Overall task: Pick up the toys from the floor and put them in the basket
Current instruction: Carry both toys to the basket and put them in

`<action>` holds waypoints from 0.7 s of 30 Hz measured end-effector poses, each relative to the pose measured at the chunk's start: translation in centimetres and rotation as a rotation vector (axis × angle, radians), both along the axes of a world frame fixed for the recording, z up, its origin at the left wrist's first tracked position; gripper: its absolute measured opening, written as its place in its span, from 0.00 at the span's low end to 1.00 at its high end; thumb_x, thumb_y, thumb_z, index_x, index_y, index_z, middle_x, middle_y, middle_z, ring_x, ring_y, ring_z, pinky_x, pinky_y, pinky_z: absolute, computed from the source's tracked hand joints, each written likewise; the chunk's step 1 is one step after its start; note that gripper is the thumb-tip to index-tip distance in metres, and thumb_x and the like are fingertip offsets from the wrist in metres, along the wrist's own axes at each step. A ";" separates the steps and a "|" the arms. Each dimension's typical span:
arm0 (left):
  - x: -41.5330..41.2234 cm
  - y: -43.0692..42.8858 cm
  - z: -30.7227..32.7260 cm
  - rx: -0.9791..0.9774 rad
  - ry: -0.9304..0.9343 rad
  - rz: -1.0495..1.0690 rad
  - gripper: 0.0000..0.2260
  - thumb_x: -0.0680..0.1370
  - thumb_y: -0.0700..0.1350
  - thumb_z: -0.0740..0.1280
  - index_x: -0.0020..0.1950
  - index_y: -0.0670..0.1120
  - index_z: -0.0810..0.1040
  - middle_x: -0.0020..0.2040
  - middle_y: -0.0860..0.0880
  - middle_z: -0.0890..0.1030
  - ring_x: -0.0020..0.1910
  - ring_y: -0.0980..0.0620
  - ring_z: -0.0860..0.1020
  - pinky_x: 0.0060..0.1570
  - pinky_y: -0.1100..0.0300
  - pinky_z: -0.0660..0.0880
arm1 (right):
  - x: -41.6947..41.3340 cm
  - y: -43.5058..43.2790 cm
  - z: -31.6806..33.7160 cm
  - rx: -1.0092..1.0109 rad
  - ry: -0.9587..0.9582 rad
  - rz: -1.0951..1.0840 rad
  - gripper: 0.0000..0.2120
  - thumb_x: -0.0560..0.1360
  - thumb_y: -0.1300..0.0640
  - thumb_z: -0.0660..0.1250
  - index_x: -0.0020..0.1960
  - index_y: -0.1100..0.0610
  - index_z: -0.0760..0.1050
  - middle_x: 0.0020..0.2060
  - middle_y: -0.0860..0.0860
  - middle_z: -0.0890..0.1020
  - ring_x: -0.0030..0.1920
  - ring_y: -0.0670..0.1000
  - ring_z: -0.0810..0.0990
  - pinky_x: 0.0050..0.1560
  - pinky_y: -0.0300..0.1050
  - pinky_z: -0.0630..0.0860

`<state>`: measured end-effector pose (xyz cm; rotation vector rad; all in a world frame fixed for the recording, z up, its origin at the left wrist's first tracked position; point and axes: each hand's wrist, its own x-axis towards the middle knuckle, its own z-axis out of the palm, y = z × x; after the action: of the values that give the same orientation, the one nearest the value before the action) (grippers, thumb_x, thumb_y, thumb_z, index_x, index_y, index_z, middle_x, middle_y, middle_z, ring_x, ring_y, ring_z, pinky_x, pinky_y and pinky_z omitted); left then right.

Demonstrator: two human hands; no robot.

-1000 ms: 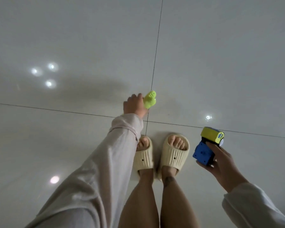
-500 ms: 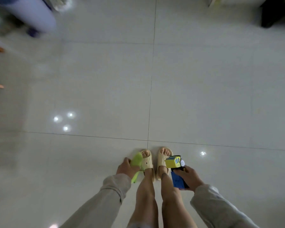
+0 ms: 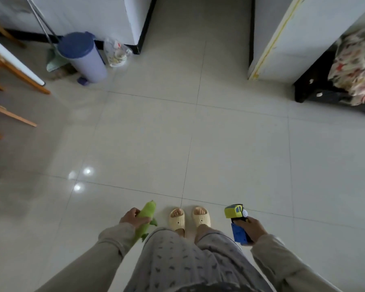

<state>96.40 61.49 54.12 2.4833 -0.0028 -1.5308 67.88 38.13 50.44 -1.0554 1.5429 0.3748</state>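
Tiled floor below, left hand [image 3: 133,218] wraps a soft-looking green toy [image 3: 146,218] mid-body, right hand [image 3: 252,228] clasps a rigid toy train [image 3: 237,223].

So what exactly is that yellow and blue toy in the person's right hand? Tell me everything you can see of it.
The toy train looks like hard plastic. It has a yellow front part with a small blue window and a round pale face at the end, and a blue block-shaped rear part. The right hand grips it around the middle and rear, yellow end pointing forward and away from the body. It is held off the floor, to the right of the person's slippers. Only the hand touches it. Finer details are too small to tell.
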 end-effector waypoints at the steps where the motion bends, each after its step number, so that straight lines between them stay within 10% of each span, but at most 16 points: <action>1: -0.7 0.8 0.3 -0.002 0.000 0.037 0.25 0.68 0.55 0.70 0.58 0.41 0.74 0.58 0.39 0.79 0.58 0.41 0.77 0.57 0.53 0.72 | -0.3 -0.1 0.0 -0.004 -0.003 0.019 0.09 0.75 0.65 0.66 0.36 0.60 0.73 0.30 0.54 0.76 0.34 0.55 0.73 0.40 0.46 0.68; 8: -6.6 3.5 1.6 -0.029 -0.043 0.347 0.27 0.57 0.57 0.64 0.49 0.42 0.76 0.46 0.42 0.77 0.44 0.45 0.74 0.46 0.58 0.67 | -2.5 -3.5 -1.5 0.007 0.054 0.143 0.14 0.75 0.67 0.65 0.57 0.74 0.73 0.48 0.66 0.79 0.50 0.60 0.75 0.52 0.52 0.68; 16: -14.9 5.0 1.5 -0.060 -0.106 0.735 0.24 0.60 0.57 0.67 0.50 0.44 0.77 0.54 0.38 0.81 0.51 0.41 0.78 0.52 0.54 0.72 | 1.1 -10.2 -2.3 0.004 0.140 0.450 0.11 0.77 0.64 0.63 0.37 0.65 0.71 0.31 0.57 0.72 0.28 0.54 0.73 0.37 0.46 0.66; 21: -20.9 7.8 1.5 0.011 -0.065 0.880 0.20 0.56 0.64 0.70 0.39 0.54 0.70 0.46 0.46 0.77 0.45 0.48 0.73 0.46 0.59 0.66 | 7.6 -10.2 -2.2 -0.059 0.143 0.823 0.15 0.75 0.58 0.67 0.57 0.68 0.75 0.50 0.65 0.78 0.56 0.66 0.78 0.54 0.55 0.70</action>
<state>75.48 69.32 55.57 2.0573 0.9432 -1.0449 75.53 27.92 48.28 -1.7183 1.1789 0.9845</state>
